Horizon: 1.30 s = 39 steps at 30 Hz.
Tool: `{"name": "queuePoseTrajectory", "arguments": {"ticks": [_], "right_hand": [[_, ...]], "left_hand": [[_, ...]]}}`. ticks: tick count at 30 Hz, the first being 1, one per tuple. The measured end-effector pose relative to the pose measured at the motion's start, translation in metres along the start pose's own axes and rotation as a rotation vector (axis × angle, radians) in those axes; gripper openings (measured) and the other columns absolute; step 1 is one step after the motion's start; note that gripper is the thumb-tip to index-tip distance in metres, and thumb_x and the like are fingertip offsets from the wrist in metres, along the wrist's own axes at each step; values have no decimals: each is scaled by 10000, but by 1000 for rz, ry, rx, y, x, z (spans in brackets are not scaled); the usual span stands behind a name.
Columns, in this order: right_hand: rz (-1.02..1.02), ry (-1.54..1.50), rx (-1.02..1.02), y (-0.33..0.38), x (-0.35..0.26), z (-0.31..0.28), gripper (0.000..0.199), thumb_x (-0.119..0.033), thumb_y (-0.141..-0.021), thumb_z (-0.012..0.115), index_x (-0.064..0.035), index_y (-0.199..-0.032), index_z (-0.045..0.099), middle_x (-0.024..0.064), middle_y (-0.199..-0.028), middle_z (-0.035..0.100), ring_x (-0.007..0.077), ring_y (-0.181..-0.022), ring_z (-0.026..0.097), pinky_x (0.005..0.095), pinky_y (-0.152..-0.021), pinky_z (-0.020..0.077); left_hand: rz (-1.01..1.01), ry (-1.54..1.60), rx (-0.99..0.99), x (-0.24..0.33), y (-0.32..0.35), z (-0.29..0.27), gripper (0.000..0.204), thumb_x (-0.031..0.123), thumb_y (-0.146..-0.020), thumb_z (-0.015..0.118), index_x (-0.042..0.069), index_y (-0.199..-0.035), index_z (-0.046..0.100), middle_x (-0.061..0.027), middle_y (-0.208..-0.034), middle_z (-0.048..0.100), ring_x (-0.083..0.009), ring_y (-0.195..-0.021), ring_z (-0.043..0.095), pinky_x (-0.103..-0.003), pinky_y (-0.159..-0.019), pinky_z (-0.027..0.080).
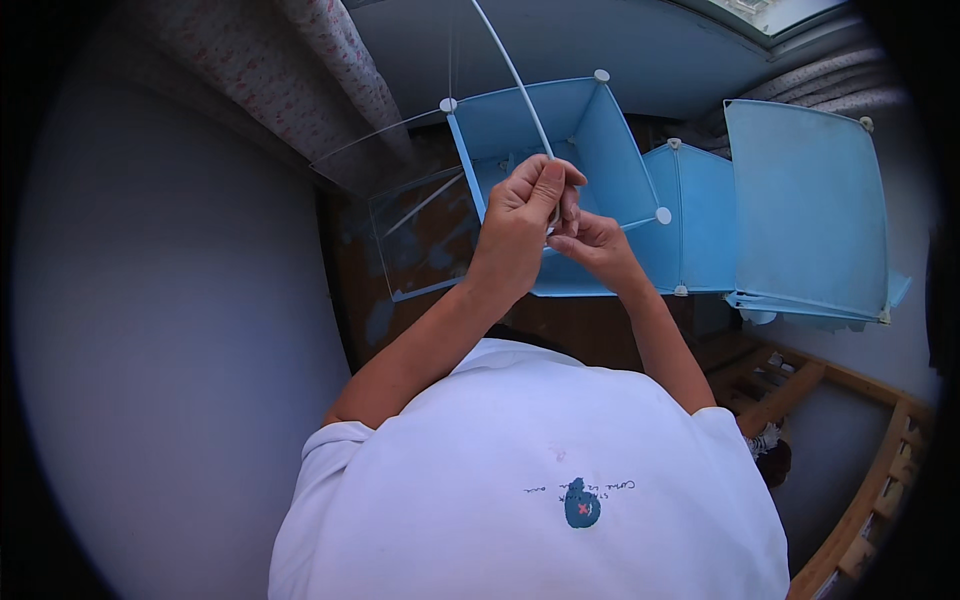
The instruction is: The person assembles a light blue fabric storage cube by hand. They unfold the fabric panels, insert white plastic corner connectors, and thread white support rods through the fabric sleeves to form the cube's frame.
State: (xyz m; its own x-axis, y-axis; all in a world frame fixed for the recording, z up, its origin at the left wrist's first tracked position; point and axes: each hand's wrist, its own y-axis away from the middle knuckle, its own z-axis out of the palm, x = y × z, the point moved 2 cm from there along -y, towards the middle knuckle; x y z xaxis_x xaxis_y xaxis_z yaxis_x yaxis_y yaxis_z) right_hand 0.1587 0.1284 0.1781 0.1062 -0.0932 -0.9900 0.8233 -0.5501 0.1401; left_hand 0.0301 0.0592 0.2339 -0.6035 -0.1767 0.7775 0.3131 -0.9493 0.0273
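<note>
A thin white rod (516,75) runs from the top edge down into my left hand (525,205), whose fingers are closed around it. Just to the right and lower, my right hand (600,248) is pinched close to the rod's lower end. What lies between its fingertips is small and mostly covered by the two hands. Both hands hover over the front of an open light-blue panel cube (610,150). White round connectors (662,215) join its corners.
More blue panel boxes (705,215) stand to the right, one with a large raised panel (810,195). A clear panel with a white edge (425,240) is at the left. A flowered curtain (290,70) hangs at the upper left, and a wooden slatted frame (865,500) sits lower right.
</note>
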Motion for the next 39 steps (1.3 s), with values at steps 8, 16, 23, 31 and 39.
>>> {"name": "queuePoseTrajectory", "arguments": {"ticks": [8,16,23,31,39], "right_hand": [[-102,325,278,15,4,19,123,-76,-760,667,-13,-853,618,82,-787,623,172,-716,613,270,-635,501],[-124,647,293,15,29,22,87,-89,-768,631,-10,-772,595,130,-736,607,280,-662,611,351,-562,486],[-231,826,340,16,37,22,136,-109,-792,606,-3,-714,571,156,-664,593,321,-597,600,369,-509,477],[-133,896,310,22,40,26,166,-117,-817,566,-20,-683,562,167,-584,573,322,-552,596,375,-485,477],[-173,1024,339,27,24,29,204,-105,-788,573,-35,-598,551,146,-540,557,303,-514,592,359,-445,461]], "left_hand": [[-78,-24,-44,-3,-10,2,246,231,-944,419,27,-948,556,-55,-679,552,-136,-651,558,-245,-624,455],[-60,-290,-74,-5,-4,21,232,203,-926,457,39,-1064,546,-58,-746,599,-134,-717,592,-267,-742,475],[84,-604,-90,-17,4,13,218,200,-914,491,65,-1055,588,-45,-739,618,-120,-703,606,-248,-648,507],[68,-600,-93,-28,4,10,194,177,-905,507,39,-975,625,-45,-709,615,-113,-687,606,-236,-635,503],[79,-540,-104,-27,6,12,162,130,-900,510,26,-953,623,-51,-711,607,-106,-675,591,-223,-629,488]]}}
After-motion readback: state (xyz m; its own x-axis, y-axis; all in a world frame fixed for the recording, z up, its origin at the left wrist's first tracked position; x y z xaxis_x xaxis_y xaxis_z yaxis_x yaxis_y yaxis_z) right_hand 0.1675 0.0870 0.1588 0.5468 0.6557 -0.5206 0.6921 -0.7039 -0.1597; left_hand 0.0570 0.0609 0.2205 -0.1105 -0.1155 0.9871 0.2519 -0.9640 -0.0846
